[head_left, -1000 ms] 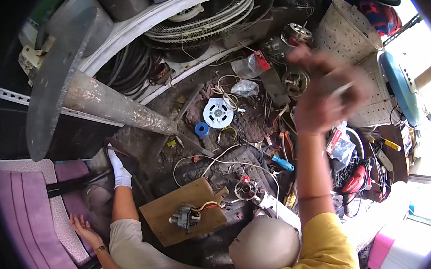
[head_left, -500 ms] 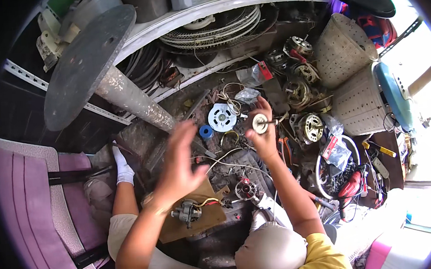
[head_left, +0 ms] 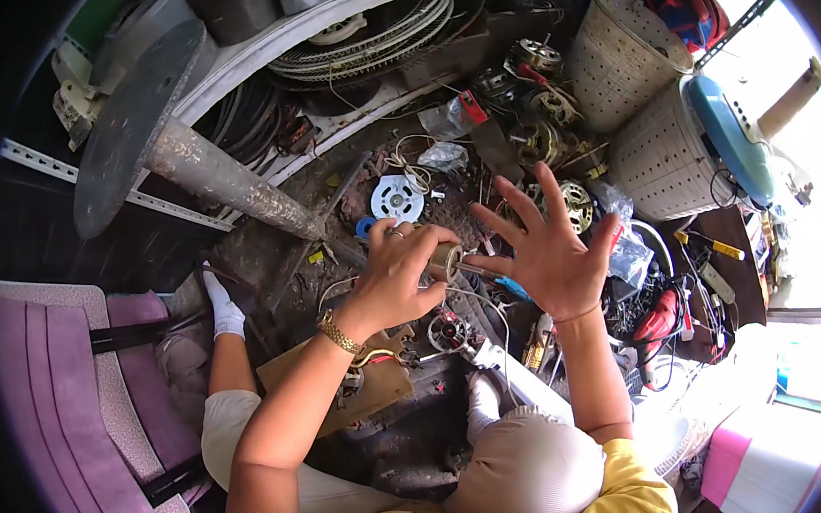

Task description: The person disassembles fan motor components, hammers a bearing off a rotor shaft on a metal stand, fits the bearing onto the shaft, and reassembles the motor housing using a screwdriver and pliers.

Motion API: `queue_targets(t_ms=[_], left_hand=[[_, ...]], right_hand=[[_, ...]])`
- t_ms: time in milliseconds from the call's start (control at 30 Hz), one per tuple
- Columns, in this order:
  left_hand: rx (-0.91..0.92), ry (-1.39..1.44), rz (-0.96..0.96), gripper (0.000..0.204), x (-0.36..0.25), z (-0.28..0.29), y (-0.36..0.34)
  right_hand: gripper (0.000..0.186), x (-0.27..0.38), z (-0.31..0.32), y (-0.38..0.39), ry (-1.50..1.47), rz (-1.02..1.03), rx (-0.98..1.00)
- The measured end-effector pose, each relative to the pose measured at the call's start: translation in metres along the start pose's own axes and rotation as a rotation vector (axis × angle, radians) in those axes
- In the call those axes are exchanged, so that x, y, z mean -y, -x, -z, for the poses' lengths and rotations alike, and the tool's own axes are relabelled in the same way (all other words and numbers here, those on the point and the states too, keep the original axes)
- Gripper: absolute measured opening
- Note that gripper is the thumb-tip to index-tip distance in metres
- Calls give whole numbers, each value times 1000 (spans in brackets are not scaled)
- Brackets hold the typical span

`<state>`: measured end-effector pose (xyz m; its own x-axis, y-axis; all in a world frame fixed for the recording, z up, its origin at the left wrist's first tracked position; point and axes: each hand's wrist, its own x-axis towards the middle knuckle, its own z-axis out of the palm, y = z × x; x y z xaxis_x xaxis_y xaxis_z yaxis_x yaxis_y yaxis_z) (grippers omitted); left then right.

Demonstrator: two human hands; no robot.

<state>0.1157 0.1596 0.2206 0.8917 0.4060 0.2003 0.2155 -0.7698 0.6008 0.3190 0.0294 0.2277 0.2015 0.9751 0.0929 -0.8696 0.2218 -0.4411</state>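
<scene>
A small metal motor rotor (head_left: 445,262), a cylinder with a thin shaft pointing right, is gripped between the thumb and fingers of my left hand (head_left: 386,279). My right hand (head_left: 557,264) is open, its fingers spread wide close to the end of the shaft. Beyond the rotor, a round white slotted motor cover (head_left: 397,199) lies on the floor, with a blue ring (head_left: 364,226) beside it. Below my left forearm, a motor part with coloured wires (head_left: 375,356) rests on a brown board (head_left: 392,391). Nearer me is an open round motor housing (head_left: 449,331) on a white stand.
Several old fan motors (head_left: 540,140) sit at the back right, before perforated bins (head_left: 617,65). A red power drill (head_left: 659,324) lies at right among cables. A rusty pole with a round base (head_left: 227,178) leans at left, by a purple chair (head_left: 71,399).
The rotor has passed from my right hand to my left, which has moved right and closed on it. My right hand has opened and spread its fingers. The view has shifted slightly.
</scene>
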Motion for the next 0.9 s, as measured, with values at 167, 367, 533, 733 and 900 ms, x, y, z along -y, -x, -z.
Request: queue_targets(t_ms=[167,367,533,733,900], left_hand=[[-26,-53,-50,49,-7,-12,-4],[16,-71,-23,52,-1,-19,-1],[-13,-74,1,55,0,-21,5],[-312,904,357,48,32,-35,25],[-496,1379,502,51,57,22,46]], right_hand=[[95,0,7,5,-10,-37,-32],[96,-6,13,5,-42,-33,-27],[98,-20,28,8,167,-13,-102],[47,-77,129,33,938,-123,-282],[22,-81,237,3,1601,68,-401]])
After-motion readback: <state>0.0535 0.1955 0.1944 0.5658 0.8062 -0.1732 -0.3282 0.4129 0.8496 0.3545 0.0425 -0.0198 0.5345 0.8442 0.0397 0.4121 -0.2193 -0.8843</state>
